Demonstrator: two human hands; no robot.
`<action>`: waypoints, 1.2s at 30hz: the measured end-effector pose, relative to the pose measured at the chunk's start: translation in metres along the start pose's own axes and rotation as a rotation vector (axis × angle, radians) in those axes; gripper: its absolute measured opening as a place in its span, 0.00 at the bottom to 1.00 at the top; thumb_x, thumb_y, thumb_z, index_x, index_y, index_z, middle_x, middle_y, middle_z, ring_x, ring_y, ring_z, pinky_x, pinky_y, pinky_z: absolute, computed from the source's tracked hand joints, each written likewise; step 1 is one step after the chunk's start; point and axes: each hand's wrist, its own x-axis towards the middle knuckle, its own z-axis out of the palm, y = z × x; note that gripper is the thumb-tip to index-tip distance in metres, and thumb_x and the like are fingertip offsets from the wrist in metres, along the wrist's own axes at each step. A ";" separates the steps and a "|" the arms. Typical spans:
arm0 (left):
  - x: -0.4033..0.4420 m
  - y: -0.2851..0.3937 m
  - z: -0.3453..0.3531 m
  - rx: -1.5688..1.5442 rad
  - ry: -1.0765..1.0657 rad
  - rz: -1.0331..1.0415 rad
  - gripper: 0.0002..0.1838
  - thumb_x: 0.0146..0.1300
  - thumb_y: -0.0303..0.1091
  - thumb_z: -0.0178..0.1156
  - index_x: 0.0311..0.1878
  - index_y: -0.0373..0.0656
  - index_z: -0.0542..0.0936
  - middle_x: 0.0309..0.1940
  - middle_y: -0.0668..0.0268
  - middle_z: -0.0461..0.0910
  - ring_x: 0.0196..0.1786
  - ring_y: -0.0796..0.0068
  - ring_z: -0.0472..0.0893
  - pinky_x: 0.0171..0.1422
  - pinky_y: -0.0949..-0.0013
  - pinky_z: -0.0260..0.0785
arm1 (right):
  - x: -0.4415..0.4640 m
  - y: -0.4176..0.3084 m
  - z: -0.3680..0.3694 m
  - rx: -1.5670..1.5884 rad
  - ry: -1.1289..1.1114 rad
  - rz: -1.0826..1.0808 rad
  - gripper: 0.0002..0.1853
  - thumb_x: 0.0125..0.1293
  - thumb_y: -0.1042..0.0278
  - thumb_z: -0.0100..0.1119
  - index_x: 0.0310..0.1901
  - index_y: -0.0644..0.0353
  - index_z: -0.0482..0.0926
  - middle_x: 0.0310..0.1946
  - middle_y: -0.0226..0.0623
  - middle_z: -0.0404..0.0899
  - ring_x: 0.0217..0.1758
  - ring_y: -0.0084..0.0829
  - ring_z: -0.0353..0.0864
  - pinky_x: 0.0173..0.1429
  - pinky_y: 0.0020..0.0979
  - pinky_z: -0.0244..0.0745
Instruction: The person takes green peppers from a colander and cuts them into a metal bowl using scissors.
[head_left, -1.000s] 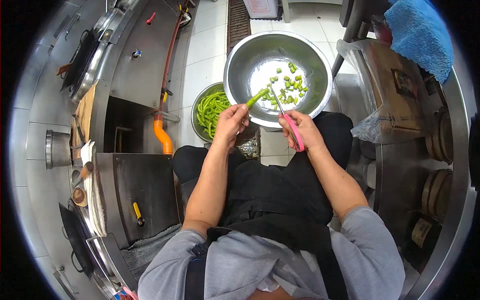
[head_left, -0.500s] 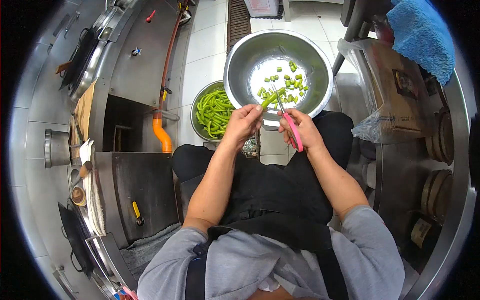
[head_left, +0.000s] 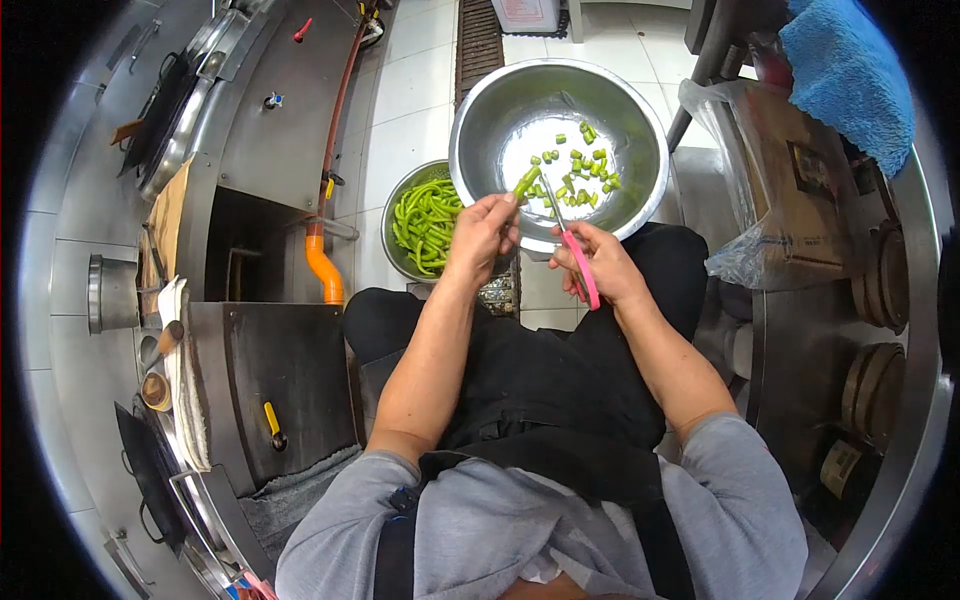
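Between the fingertips of my left hand (head_left: 486,238) is a long green pepper (head_left: 528,181), its cut end pointing over the large steel bowl (head_left: 468,130). My right hand (head_left: 602,265) is closed around the pink handles of a pair of scissors (head_left: 578,262). Their blades reach over the bowl's near side, just right of the pepper and apart from it. Short cut green pieces (head_left: 580,165) lie scattered on the bowl's bottom. To the left, a smaller steel colander (head_left: 392,244) holds many whole green peppers (head_left: 425,225), close to my left hand.
Steel kitchen units with an orange drain pipe (head_left: 322,268) stand on the left. A plastic-wrapped cardboard box (head_left: 800,190) and a blue towel (head_left: 848,75) are at the right. A floor grate (head_left: 478,45) runs behind the bowl.
The pepper in my left hand has become shorter and has drawn back from the blades. A cut piece has come off into the bowl. The scissors have moved slightly down.
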 end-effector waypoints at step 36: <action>-0.006 0.013 0.013 0.201 -0.119 -0.010 0.14 0.65 0.31 0.60 0.51 0.36 0.75 0.32 0.67 0.79 0.27 0.81 0.77 0.28 0.79 0.64 | -0.004 -0.011 0.001 -0.029 0.065 0.043 0.22 0.60 0.63 0.67 0.51 0.69 0.75 0.24 0.35 0.78 0.17 0.22 0.74 0.18 0.24 0.65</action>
